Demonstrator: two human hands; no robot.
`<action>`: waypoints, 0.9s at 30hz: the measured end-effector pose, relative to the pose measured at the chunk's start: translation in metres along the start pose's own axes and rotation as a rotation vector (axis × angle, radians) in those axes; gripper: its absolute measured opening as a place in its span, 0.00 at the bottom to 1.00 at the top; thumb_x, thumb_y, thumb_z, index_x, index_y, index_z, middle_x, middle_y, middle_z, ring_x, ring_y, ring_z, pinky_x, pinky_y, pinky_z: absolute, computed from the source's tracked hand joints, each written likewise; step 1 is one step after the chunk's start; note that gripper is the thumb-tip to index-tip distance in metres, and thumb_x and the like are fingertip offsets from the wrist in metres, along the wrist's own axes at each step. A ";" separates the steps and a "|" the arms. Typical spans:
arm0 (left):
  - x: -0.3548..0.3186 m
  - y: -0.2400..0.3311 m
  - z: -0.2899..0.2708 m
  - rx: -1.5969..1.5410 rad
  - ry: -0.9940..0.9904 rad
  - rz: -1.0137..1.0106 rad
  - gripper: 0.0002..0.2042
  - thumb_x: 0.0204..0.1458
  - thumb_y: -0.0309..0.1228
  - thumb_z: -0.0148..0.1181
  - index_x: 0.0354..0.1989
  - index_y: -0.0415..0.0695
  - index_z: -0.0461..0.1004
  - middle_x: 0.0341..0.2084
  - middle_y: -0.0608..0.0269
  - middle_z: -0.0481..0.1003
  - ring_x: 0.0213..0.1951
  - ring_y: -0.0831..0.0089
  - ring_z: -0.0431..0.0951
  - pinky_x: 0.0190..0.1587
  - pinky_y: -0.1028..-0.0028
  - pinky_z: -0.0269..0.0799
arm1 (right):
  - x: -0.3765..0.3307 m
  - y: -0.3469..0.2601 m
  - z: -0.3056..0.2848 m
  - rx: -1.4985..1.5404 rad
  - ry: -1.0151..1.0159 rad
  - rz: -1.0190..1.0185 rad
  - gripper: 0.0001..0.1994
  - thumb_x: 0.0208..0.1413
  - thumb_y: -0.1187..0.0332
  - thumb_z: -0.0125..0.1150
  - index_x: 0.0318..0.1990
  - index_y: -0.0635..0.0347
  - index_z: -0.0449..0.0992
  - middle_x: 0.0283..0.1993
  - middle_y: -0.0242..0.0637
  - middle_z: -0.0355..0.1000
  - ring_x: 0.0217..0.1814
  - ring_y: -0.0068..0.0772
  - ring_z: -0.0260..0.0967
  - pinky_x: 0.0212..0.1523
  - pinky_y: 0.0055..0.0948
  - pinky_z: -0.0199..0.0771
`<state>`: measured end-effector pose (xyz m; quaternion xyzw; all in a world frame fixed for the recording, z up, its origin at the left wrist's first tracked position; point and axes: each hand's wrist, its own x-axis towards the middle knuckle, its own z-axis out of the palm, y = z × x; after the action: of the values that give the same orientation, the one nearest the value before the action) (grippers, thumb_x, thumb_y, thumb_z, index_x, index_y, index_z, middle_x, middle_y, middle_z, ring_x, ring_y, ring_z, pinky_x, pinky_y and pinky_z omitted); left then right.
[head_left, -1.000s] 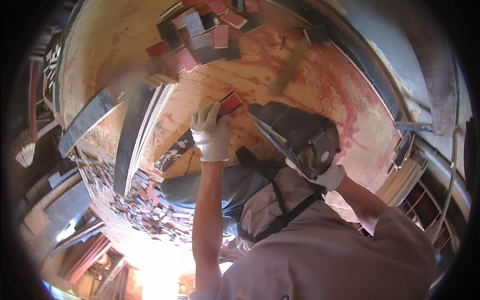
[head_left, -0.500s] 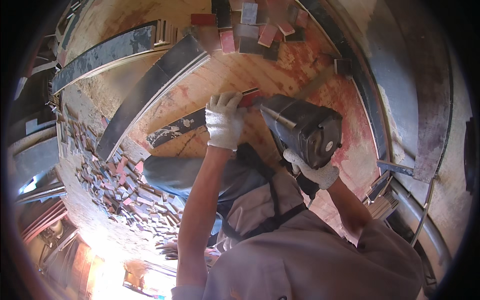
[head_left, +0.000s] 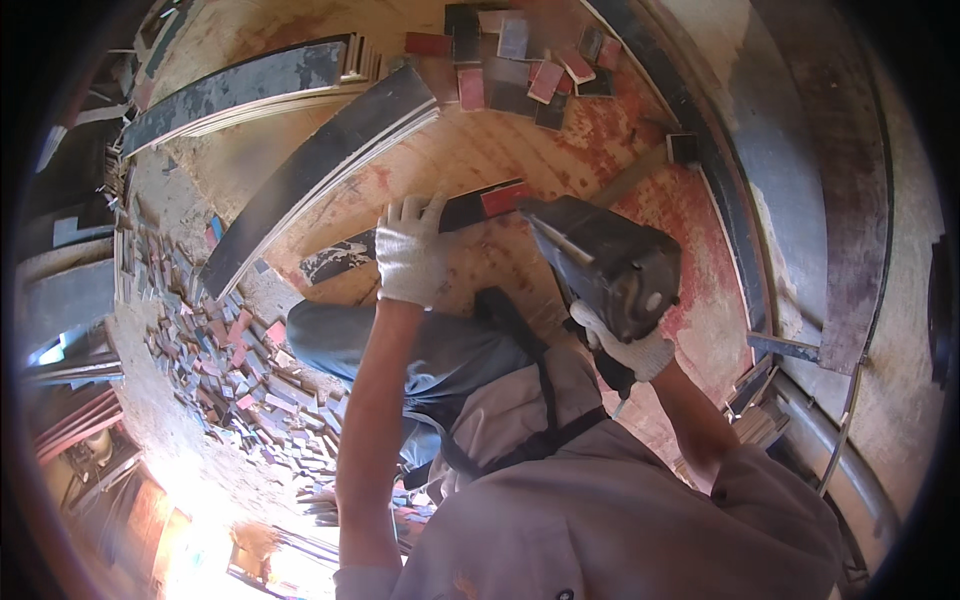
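Pressing a dark strip with a red end (head_left: 478,203), the gloved left hand (head_left: 410,250) fingers grasp it; the right hand (head_left: 630,350) clenches a black power tool (head_left: 605,260) on the red-stained wooden surface (head_left: 690,220).

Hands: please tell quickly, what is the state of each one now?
Left hand: gloved, closed on a long dark strip.
Right hand: gloved, closed on a dark power tool.

Worn on the head, looking steeply down from close above the round wooden counter (head_left: 480,160). Wide fisheye, edges bending toward the rim. Own forearms entering from the lower edge, scrap pile (head_left: 230,370) left of the counter.
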<state>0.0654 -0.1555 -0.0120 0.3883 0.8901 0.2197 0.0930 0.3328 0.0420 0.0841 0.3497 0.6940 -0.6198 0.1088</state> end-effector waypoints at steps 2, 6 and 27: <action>0.011 -0.006 -0.010 0.046 -0.124 0.049 0.31 0.40 0.36 0.79 0.57 0.43 0.81 0.45 0.51 0.79 0.50 0.49 0.77 0.53 0.53 0.76 | -0.010 -0.006 -0.003 -0.308 0.019 -0.167 0.15 0.69 0.55 0.68 0.33 0.54 0.77 0.22 0.26 0.71 0.24 0.20 0.67 0.28 0.30 0.68; 0.021 -0.008 -0.020 0.111 -0.230 0.095 0.26 0.46 0.39 0.76 0.54 0.43 0.81 0.44 0.50 0.78 0.51 0.49 0.77 0.52 0.52 0.77 | -0.033 0.021 -0.029 -0.201 0.020 0.137 0.13 0.68 0.58 0.69 0.36 0.55 0.78 0.25 0.27 0.74 0.24 0.20 0.69 0.26 0.30 0.69; 0.003 -0.031 -0.190 0.290 0.217 -0.067 0.38 0.44 0.33 0.81 0.66 0.37 0.72 0.62 0.44 0.74 0.65 0.44 0.72 0.67 0.52 0.70 | -0.053 0.052 -0.039 0.032 0.225 0.496 0.39 0.43 0.70 0.82 0.64 0.65 0.70 0.58 0.45 0.79 0.61 0.36 0.79 0.59 0.36 0.82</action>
<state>-0.0207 -0.2326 0.1416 0.3416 0.9298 0.1265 -0.0531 0.4152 0.0594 0.0829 0.5774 0.5849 -0.5424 0.1742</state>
